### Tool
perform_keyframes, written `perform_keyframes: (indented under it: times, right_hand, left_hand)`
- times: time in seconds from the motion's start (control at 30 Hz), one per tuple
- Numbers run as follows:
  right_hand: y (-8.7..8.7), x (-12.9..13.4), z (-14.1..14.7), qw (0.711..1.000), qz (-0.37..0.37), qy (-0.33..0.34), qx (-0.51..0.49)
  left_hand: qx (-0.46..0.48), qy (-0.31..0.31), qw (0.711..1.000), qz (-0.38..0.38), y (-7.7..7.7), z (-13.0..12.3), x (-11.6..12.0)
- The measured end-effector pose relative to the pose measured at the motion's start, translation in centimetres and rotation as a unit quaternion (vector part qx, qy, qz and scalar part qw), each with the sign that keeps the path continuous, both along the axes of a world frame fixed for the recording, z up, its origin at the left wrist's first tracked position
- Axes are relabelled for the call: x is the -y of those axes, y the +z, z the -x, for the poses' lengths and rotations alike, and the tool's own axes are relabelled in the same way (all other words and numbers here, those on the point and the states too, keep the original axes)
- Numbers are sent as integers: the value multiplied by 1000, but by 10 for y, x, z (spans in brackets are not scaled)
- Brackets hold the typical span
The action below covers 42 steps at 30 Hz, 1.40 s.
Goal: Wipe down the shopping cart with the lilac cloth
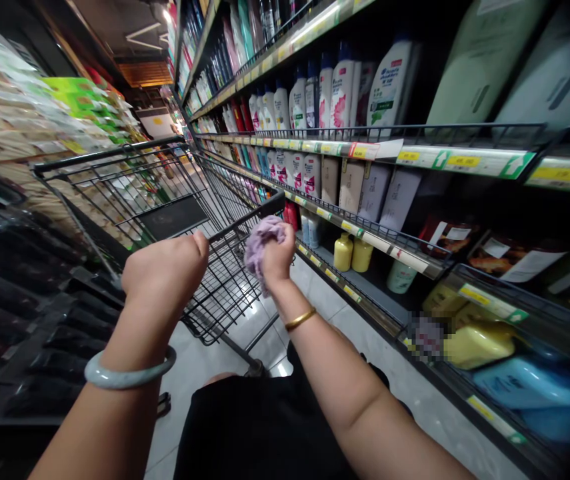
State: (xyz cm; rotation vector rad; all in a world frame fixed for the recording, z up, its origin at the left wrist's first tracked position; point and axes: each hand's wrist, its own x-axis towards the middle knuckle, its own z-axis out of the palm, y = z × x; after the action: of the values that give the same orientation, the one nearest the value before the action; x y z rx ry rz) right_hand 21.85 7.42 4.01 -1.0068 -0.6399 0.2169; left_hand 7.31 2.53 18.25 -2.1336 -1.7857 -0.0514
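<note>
The shopping cart [175, 217] lies just beyond both hands: right hand [279, 257] clutching a crumpled lilac cloth [256, 248], left hand [162, 270] fisted, contents hidden.

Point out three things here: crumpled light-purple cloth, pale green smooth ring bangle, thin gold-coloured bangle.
Crumpled light-purple cloth [256, 252]: head view, bunched folds on its left side.
Pale green smooth ring bangle [123, 380]: head view, near side of the band.
Thin gold-coloured bangle [301, 320]: head view, middle of the visible band.
</note>
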Motion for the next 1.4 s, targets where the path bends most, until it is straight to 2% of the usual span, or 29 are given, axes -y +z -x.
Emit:
perform_keyframes:
  times: [0.1, 0.17, 0.23, 0.33, 0.4, 0.53, 0.6, 0.67, 0.77, 0.83, 0.9, 1.0, 1.07, 1.2, 1.27, 1.4]
  right_hand:
    - [13, 11, 32, 995, -47, 18, 88]
    - [16, 12, 37, 990, -63, 22, 123]
    - [13, 8, 24, 994, -45, -3, 95]
    - [7, 0, -5, 999, 21, -49, -6]
    - [9, 1, -8, 998, 31, -52, -19]
    - [23, 15, 27, 991, -78, 10, 112]
    - [25, 18, 35, 981, -104, 31, 158]
    - [20, 14, 24, 987, -77, 20, 140]
    - [6, 3, -8, 999, 16, -39, 13]
    - [3, 1, -17, 997, 47, -54, -27]
    - [6, 5, -7, 999, 23, -35, 27]
    - [13, 16, 17, 983, -30, 23, 179]
    - [12, 18, 18, 977, -21, 40, 209]
    - [-1, 9, -15, 996, 73, -19, 37]
    - [-1, 8, -20, 996, 84, -36, 5]
    - [10, 18, 9, 988, -15, 16, 155]
  left_hand:
    - [-23, -20, 1000, 1, 0, -4, 0]
    - [-33, -33, 999, -2, 1, -7, 0]
    - [-20, -23, 1000, -3, 0, -10, -1]
    - [10, -3, 1000, 1, 0, -12, -4]
    - [14, -3, 1000, -1, -2, -13, -7]
    - [-6, -33, 999, -9, -5, -14, -8]
    - [-13, -55, 998, -10, -6, -15, -7]
    - [-14, -55, 998, -18, -6, -17, -7]
    - [3, -24, 999, -23, -5, -22, -7]
    - [13, -13, 1000, -14, -5, -23, -8]
    - [10, -18, 1000, -13, -5, -24, -8]
    - [-2, -47, 999, -12, -6, -21, -8]
    - [-7, -58, 998, -15, -6, -21, -8]
    - [15, -26, 1000, -3, -3, -24, -8]
    - [26, -18, 999, 5, -2, -28, -8]
    - [12, -36, 999, -3, -4, -32, -10]
